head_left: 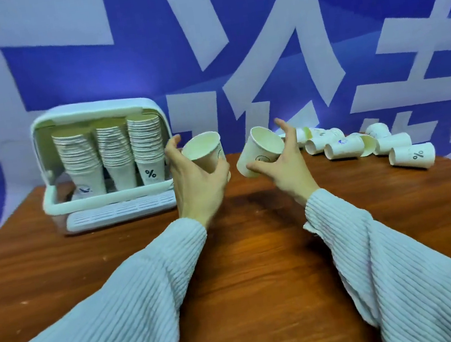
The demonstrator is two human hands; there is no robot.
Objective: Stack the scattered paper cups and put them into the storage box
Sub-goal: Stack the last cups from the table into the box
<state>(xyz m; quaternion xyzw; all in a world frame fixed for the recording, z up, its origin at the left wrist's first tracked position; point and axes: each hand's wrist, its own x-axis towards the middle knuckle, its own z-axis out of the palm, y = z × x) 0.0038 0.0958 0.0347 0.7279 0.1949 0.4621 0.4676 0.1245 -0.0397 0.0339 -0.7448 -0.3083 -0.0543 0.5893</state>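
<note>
Both sleeves [137, 295] reach past bare table [260, 253] toward scattered cups [361, 144].

Bkgd was a blue banner [143, 60] w/ huge white characters, filling the whole back wall. In front stood a reddish-brown wood-grain table [260, 253], its far edge close against the banner. Light was even, w/ soft shadows on the tabletop.

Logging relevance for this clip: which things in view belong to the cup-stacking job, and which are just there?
Job: left hand cup; right hand cup; scattered cups; storage box with three stacks.
Just there: wooden table; blue banner.
</note>
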